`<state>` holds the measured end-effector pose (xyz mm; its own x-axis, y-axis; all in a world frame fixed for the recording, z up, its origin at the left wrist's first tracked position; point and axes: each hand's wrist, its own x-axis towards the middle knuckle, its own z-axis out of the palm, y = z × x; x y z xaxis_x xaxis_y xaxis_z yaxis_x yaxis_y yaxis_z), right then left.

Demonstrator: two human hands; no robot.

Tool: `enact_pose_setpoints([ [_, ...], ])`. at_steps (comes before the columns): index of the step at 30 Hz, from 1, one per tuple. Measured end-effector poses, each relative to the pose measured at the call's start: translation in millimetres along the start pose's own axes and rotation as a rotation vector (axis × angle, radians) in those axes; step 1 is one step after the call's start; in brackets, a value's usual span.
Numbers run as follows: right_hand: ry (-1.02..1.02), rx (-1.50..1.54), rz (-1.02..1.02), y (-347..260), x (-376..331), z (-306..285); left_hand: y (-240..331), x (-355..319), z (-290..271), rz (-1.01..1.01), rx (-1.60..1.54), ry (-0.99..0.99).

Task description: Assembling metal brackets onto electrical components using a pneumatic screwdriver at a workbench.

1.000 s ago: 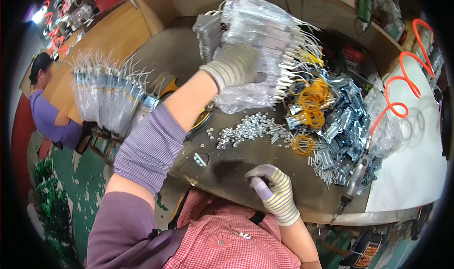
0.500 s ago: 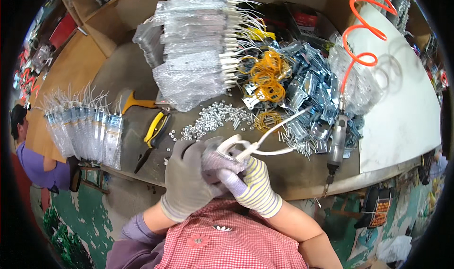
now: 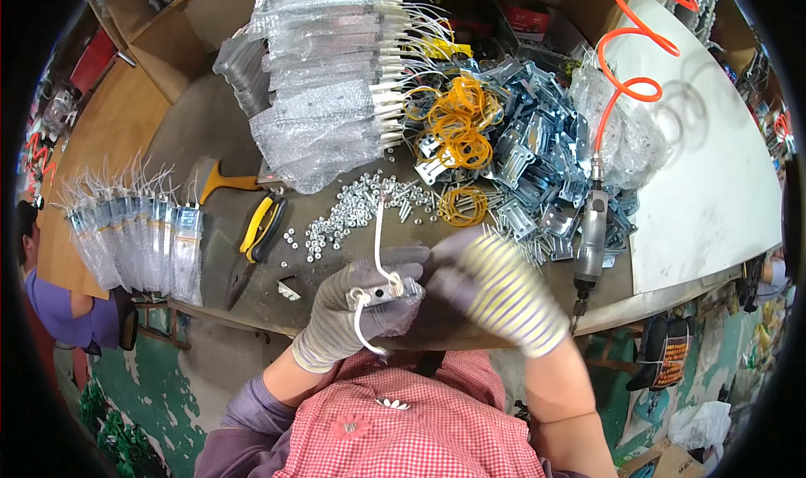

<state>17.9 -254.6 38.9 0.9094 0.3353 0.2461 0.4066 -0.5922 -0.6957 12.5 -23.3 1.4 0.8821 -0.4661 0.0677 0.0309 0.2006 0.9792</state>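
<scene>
The left hand (image 3: pixel 340 314) grips a small metal-ended part (image 3: pixel 384 293) with two white wires, the right hand (image 3: pixel 512 291) blurs just beside it, open or closed I can't tell, and beyond them lie loose nuts (image 3: pixel 348 213), then plastic-wrapped pieces (image 3: pixel 323 75).

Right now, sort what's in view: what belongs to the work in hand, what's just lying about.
Likely belongs:
wired part, in the left hand
wrapped parts, similarly wired
nuts, loose nearby
brackets, heaped
bands, on the heap's edge

Seemingly just lying about:
pliers, untouched
yellow-handled tool, untouched
</scene>
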Motion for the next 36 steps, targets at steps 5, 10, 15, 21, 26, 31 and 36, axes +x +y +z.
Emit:
enact_pose_setpoints([
  [5, 0.445, -0.888, 0.265, 83.8, 21.7, -52.2, 14.6, 11.1, 20.3, -0.163, -0.271, 0.113],
  [10, 0.314, -0.954, 0.416, 82.4, 24.7, -51.2, 10.1, 7.8, 32.0, -0.304, -0.432, 0.168],
  [15, 0.524, -0.745, 0.027, 54.8, 3.4, -53.5, 3.3, 6.8, 28.0, -0.407, -0.585, 0.113],
  [21, 0.348, -0.332, -0.294, 2.3, 10.3, -2.6, -10.2, 8.9, 35.1, -0.371, -0.441, -0.001],
  [26, 0.371, -0.353, -0.319, 2.1, 9.2, 4.4, 0.3, 9.2, 41.2, -0.381, -0.387, -0.007],
  [31, 0.414, -0.394, -0.413, 2.7, 8.7, 4.9, -0.8, 6.2, 41.4, -0.391, -0.397, 0.011],
  [36, 0.422, -0.413, -0.404, 1.5, 8.8, 0.9, -1.3, 6.1, 40.0, -0.401, -0.396, 0.004],
])
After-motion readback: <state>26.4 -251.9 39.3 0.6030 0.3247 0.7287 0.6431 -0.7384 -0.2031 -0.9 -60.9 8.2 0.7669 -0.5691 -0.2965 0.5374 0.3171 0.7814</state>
